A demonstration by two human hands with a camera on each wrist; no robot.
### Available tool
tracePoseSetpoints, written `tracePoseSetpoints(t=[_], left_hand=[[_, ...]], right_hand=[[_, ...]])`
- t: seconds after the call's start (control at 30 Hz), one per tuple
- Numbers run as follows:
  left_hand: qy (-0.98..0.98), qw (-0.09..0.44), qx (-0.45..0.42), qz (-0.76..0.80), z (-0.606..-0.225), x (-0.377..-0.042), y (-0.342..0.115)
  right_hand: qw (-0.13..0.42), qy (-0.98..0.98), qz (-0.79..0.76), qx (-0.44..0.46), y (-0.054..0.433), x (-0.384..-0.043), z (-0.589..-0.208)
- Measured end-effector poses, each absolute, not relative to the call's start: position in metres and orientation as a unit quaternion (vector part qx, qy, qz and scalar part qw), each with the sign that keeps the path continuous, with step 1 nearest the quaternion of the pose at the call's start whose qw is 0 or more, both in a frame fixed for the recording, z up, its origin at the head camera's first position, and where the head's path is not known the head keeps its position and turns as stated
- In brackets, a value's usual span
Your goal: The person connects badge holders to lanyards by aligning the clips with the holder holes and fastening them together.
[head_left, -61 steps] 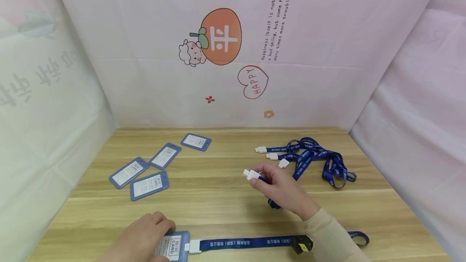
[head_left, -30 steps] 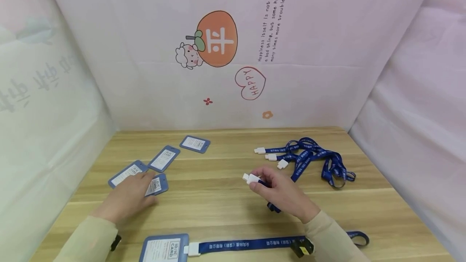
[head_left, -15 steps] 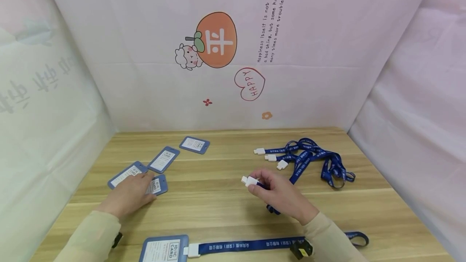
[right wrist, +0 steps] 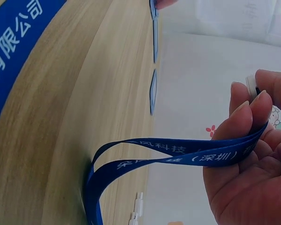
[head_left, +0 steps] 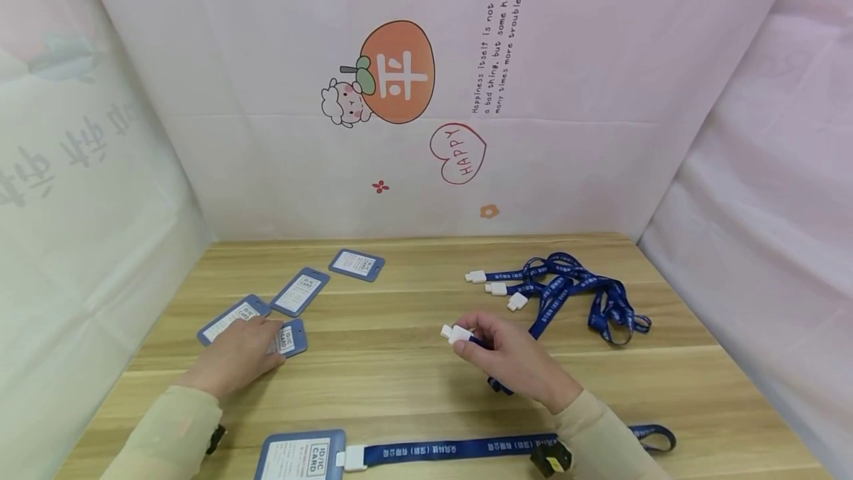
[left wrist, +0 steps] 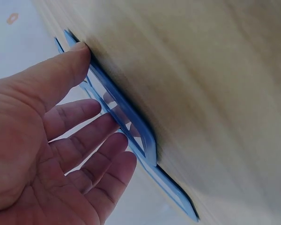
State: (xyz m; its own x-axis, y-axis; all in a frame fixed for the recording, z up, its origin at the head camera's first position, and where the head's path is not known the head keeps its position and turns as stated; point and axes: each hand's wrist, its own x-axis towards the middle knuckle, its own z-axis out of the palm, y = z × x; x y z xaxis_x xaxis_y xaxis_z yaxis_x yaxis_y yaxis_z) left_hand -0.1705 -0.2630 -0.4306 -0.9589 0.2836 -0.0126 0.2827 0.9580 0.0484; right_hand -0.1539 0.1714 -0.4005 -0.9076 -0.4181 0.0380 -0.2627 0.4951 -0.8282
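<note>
My left hand (head_left: pixel 243 354) lies over a blue ID card holder (head_left: pixel 289 338) on the table, covering its left part. In the left wrist view the thumb (left wrist: pixel 77 56) is at the holder's near edge and the curved fingers reach its other side. My right hand (head_left: pixel 516 354) pinches the white plastic clip (head_left: pixel 458 333) of a dark blue lanyard, just above the table. The lanyard strap (right wrist: pixel 196 157) runs through the curled fingers and hangs to the wood. In front lies another ID card holder (head_left: pixel 303 454), joined by its white clip to a stretched-out lanyard (head_left: pixel 446 448).
More ID card holders lie at the left: one (head_left: pixel 236 315) partly under the left hand, another (head_left: pixel 300 291) behind it, a third (head_left: pixel 356 264) farther back. At the right is a heap of blue lanyards (head_left: pixel 566 280) with white clips. A printed cloth wall (head_left: pixel 320 169) closes the back.
My left hand has moved from the joined card holder in front up to a loose holder at the left, and has stayed there. My right hand still holds its clip, slightly lower.
</note>
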Motion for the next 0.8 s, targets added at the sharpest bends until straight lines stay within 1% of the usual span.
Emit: tracePoseSetpoints(t=[0.43,0.8], left_hand=[[0.992,0.029,0.121,0.037,-0.4324,-0.1712,-0.2656],[0.992,0.016,0.108,0.062,-0.4312,-0.1695,-0.2662]], right_hand=[[0.085,0.856,-0.464,-0.21,0.1715,-0.1542,-0.4033],[0.09,0.858,-0.462,-0.207,0.1703,-0.1539,-0.4044]])
